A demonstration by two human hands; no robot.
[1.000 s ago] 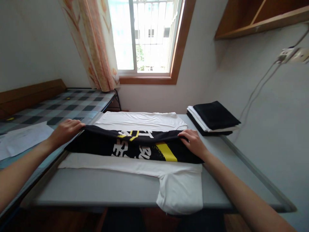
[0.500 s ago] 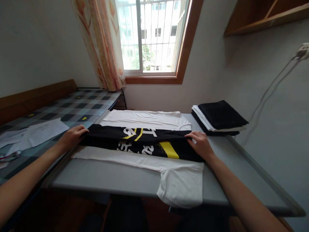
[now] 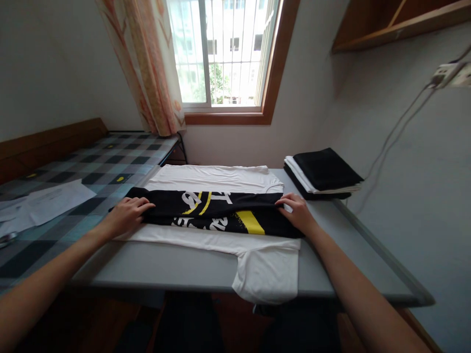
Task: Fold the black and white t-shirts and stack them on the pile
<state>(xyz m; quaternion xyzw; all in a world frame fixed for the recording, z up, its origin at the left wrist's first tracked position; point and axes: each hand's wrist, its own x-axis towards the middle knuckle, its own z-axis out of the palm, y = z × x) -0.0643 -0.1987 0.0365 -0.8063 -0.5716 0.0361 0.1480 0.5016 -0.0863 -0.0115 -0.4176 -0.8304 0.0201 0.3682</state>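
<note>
A black garment (image 3: pixel 217 212) with white lettering and yellow stripes lies as a long folded strip across a white shirt (image 3: pixel 268 269), whose sleeve hangs slightly over the table's front edge. At the strip's left end, my left hand (image 3: pixel 129 215) rests on the black cloth with its fingers spread. My right hand (image 3: pixel 297 211) pinches the upper edge of the black cloth near its right end. Part of the white shirt shows behind the strip and part in front of it.
A grey table (image 3: pixel 162 267) carries the garments. At its back right is a stack of folded black and white clothes (image 3: pixel 326 171). On the left, a bed with a checked cover (image 3: pixel 84 164) holds papers (image 3: pixel 47 206). A wooden shelf (image 3: pixel 405 34) hangs at upper right.
My left hand has moved right and inward from the strip's left end and now lies on top of the cloth. My right hand still holds the right end. The view has shifted slightly.
</note>
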